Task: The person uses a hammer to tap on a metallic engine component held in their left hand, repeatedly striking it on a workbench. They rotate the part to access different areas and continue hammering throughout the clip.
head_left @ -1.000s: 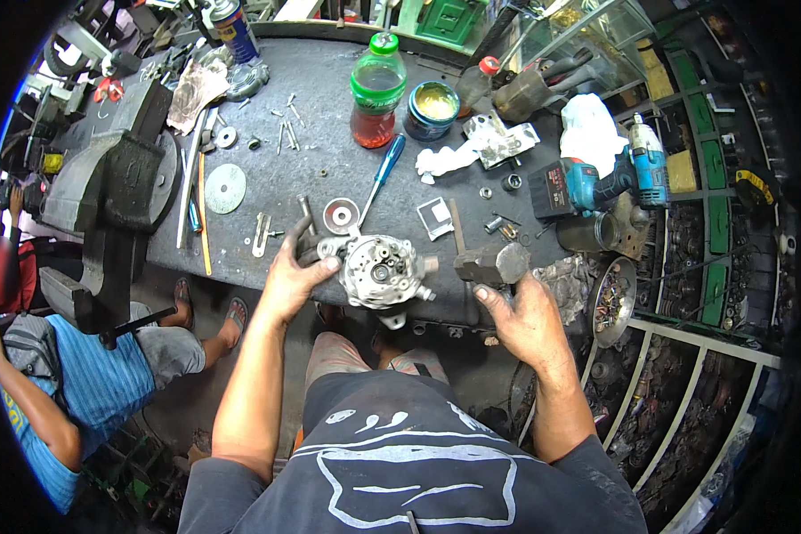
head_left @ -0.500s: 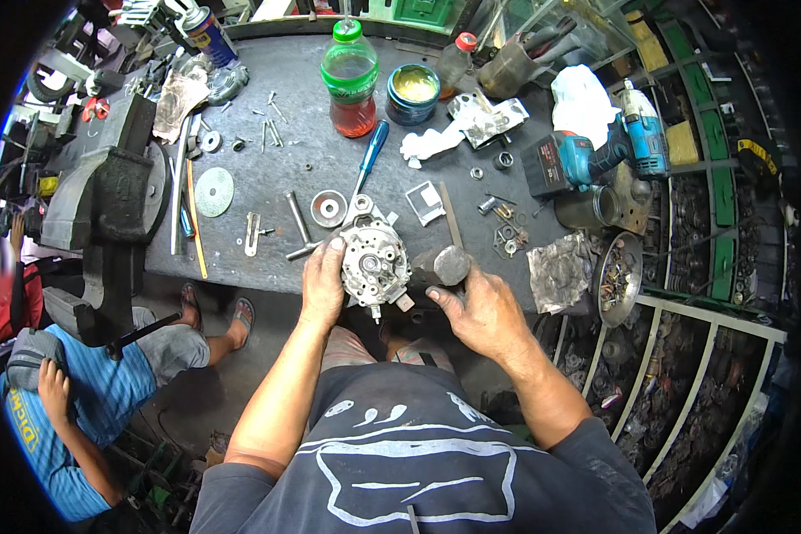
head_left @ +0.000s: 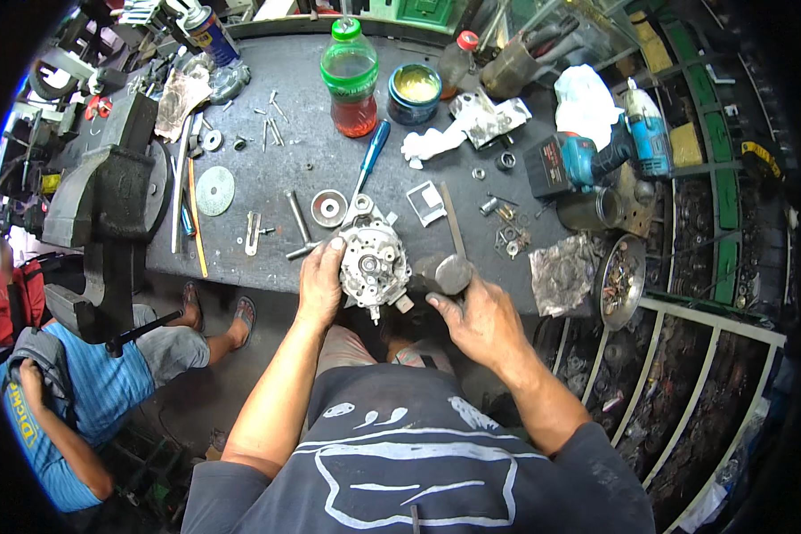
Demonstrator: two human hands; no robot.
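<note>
At the bench's front edge, my left hand (head_left: 320, 280) grips the left side of a round metal alternator (head_left: 372, 265), its thumb over the rim. The alternator's face with its central hub points up. My right hand (head_left: 488, 322) is closed round a hammer (head_left: 452, 274). The dark, blunt hammer head lies just right of the alternator; the handle is mostly hidden under my hand. Beyond the alternator lie a blue screwdriver (head_left: 374, 151), a metal ring (head_left: 328, 208) and a T-shaped metal bar (head_left: 301, 219).
A large vise (head_left: 107, 200) stands at the left. Behind are a bottle of red liquid (head_left: 351, 89) and a grease tub (head_left: 414, 93). To the right are a cordless drill (head_left: 574, 165) and a bowl of small parts (head_left: 623, 283). A person in blue (head_left: 107, 378) sits at the left.
My hands, the alternator and the hammer keep nearly the same places. The person at the left has moved a hand down along the dark bag.
</note>
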